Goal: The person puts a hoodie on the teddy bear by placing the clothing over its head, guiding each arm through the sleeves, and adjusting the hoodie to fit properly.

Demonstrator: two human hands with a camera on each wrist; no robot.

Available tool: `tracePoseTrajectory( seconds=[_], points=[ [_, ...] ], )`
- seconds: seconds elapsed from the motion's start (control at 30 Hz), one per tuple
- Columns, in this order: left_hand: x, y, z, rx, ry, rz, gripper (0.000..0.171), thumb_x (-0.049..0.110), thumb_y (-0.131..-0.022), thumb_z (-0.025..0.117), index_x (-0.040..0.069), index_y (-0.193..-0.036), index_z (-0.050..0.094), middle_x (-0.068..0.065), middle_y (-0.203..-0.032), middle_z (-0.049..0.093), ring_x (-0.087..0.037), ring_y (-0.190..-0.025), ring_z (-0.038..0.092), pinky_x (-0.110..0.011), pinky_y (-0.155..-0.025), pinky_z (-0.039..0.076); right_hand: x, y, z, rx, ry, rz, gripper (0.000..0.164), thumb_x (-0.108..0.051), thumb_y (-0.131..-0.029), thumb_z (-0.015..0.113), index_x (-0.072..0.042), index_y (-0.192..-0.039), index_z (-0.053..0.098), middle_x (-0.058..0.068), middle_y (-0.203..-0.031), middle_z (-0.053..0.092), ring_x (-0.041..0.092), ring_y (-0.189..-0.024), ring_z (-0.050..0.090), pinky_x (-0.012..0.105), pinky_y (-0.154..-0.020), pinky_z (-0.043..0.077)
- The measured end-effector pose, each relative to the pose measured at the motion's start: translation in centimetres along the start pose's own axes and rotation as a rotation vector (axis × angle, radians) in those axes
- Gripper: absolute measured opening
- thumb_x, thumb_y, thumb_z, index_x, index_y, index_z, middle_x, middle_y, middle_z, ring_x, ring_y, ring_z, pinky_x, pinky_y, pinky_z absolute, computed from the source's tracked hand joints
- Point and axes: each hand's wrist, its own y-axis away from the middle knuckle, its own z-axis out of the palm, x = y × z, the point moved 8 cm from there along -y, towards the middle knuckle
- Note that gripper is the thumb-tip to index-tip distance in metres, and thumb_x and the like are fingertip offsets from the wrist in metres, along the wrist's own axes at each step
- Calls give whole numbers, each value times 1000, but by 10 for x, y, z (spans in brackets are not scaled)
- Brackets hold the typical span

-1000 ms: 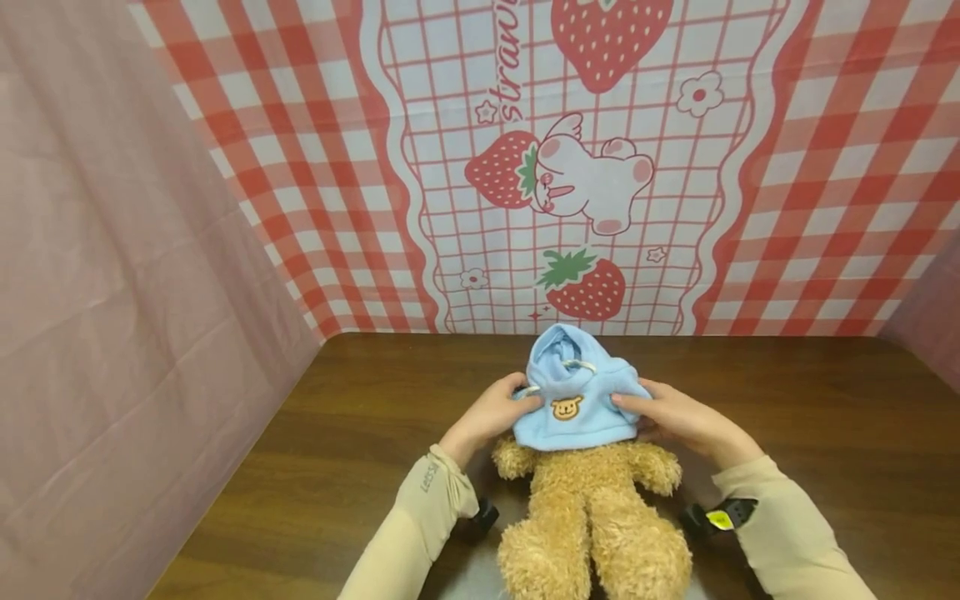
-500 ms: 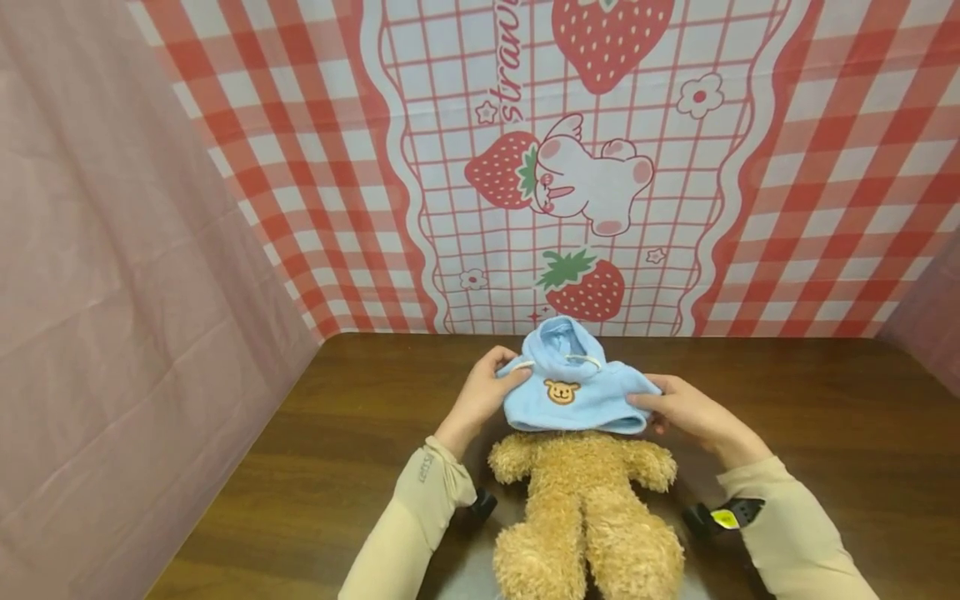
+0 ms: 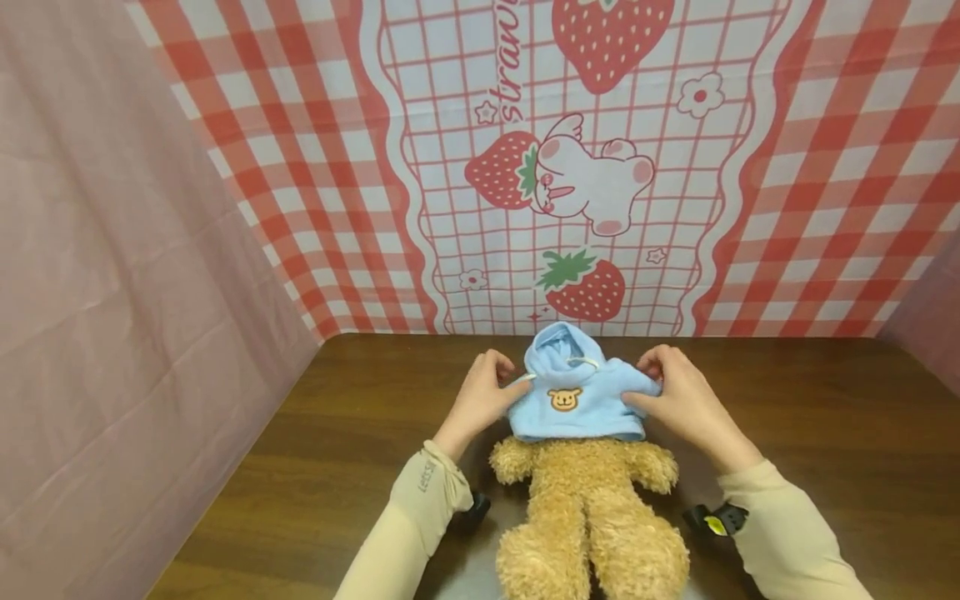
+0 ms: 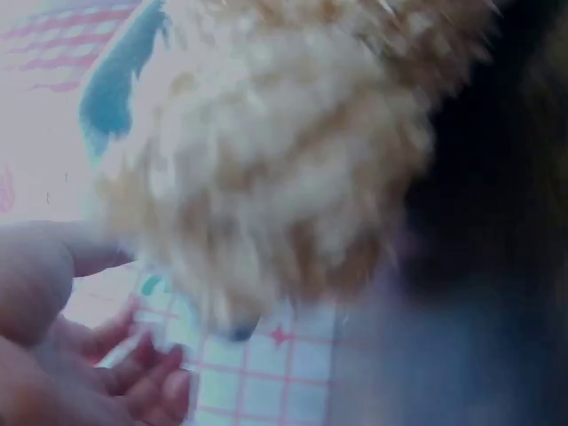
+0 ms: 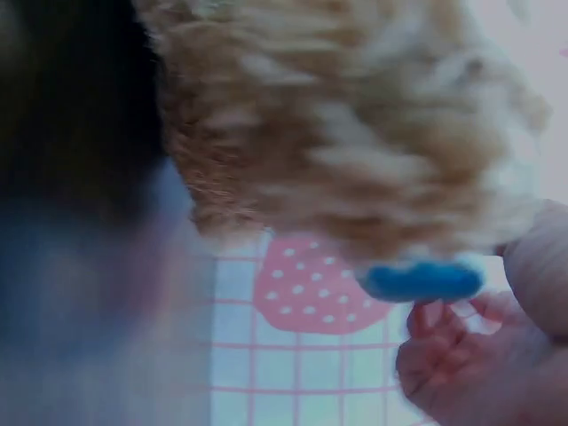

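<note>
In the head view a light blue doll hoodie point(image 3: 573, 421), with a small bear-face patch, lies at the upper end of a fluffy brown teddy bear point(image 3: 581, 471). The bear's arms and legs show below the hem; its head is hidden. My left hand point(image 3: 477, 402) is at the hoodie's left side, thumb touching the cloth. Its fingers are loosely bent, with a gap to the thumb in the left wrist view. On the other side my right hand point(image 3: 686, 407) holds the right sleeve, thumb on its front. Blurred fur point(image 4: 266, 177) fills much of both wrist views.
The bear lies on a brown wooden table point(image 3: 337, 450). A red-and-white strawberry-print cloth point(image 3: 480, 250) hangs behind the table's far edge, close to the hood. A pink curtain point(image 3: 135, 275) hangs at the left. Black wrist cameras point(image 3: 470, 508) sit beside the bear.
The hoodie went up and spread wider, then came back down a little toward the bear. My left hand moved up; the right hand's fingers rose over the sleeve.
</note>
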Motion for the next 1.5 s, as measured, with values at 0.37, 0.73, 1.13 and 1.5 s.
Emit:
tracePoseTrajectory(
  seconds=[0.37,0.73,1.13,1.5],
  points=[
    [42,26,10,-281,-364,461,41,48,-68,74,20,-92,55,7,-86,48,-6,-74,46,-19,-66,39,-23,1,-8,76,153,-167,20,-2,-71,72,-14,-71,56,-1,-68,45,12,-61,39,28,-56,33],
    [47,22,4,-208,-359,450,6,25,-81,63,21,-84,59,9,-77,47,-5,-65,44,-19,-57,37,-44,7,-4,-9,143,-330,11,-8,-78,69,-18,-81,70,-9,-74,49,3,-61,39,22,-55,36],
    [56,9,-16,-91,-171,355,5,21,-85,60,16,-85,61,6,-77,53,-8,-65,46,-21,-58,39,-40,11,7,-171,168,-250,23,-34,-72,75,-24,-89,64,-11,-77,53,2,-65,47,23,-56,39],
    [58,-9,-23,-43,-102,250,11,16,-90,53,14,-94,63,2,-77,58,-9,-56,44,-20,-53,37,-39,-18,-11,-162,97,-218,5,-11,-84,61,-13,-89,58,-5,-74,60,7,-69,57,28,-60,46]
  ],
)
